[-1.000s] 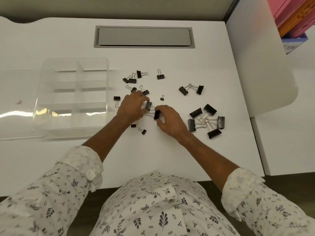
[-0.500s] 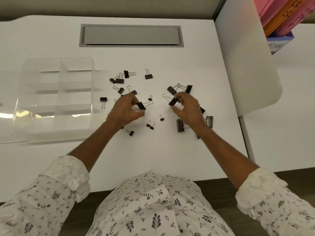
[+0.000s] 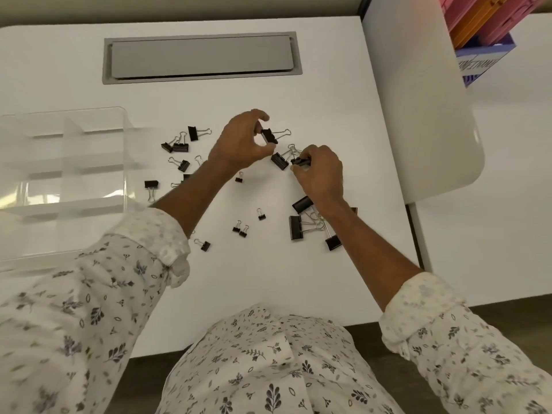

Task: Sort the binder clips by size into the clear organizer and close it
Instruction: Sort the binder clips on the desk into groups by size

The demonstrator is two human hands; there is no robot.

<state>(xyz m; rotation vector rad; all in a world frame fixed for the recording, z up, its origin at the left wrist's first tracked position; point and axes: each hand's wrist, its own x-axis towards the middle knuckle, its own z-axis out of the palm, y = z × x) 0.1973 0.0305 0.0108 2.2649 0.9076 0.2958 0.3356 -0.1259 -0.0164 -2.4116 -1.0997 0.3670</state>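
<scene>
Black binder clips of three sizes lie scattered on the white desk (image 3: 268,279). My left hand (image 3: 239,141) pinches a medium binder clip (image 3: 269,135) between thumb and fingers, lifted a little. My right hand (image 3: 319,171) grips another medium clip (image 3: 299,161) beside a loose medium clip (image 3: 280,161). Large clips (image 3: 296,228) sit under my right wrist. Small clips (image 3: 240,230) lie nearer me. The clear organizer (image 3: 71,165) stands open at the left, its compartments empty as far as I can see.
A grey cable hatch (image 3: 200,56) is set into the desk's far side. A white chair back (image 3: 424,115) stands at the right edge. Coloured trays (image 3: 484,22) sit at the top right. More medium clips (image 3: 179,146) lie beside the organizer.
Both hands have moved away from me, toward the far side of the clip pile. My left hand has lifted its medium clip. My right hand has shifted onto the pair of medium clips.
</scene>
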